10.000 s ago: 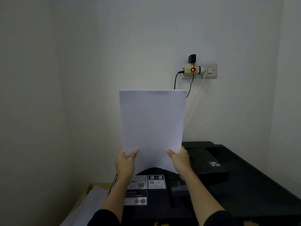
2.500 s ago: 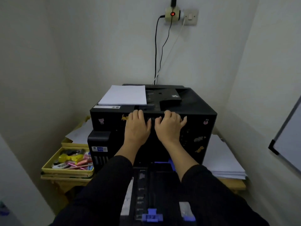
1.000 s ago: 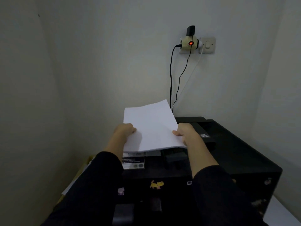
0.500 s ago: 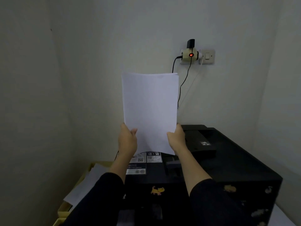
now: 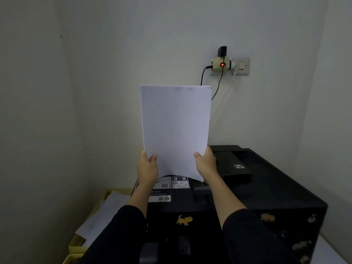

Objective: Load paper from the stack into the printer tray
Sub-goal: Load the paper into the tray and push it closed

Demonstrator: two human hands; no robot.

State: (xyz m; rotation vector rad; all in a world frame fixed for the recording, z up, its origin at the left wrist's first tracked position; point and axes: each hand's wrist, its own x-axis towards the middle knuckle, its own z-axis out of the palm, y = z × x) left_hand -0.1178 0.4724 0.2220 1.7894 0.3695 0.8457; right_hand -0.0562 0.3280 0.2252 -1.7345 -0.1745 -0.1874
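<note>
Pale corner walls back a black printer. A sheaf of paper is held upright above it, gripped at its lower corners by the left hand and right hand. Loading appears not yet done; no tray is seen.

You face a dim corner where two plain pale walls meet; on the back wall a wall socket carries a cream adapter with a glowing red light, black and white cables trailing down; a yellow tray sits low at your left
</note>
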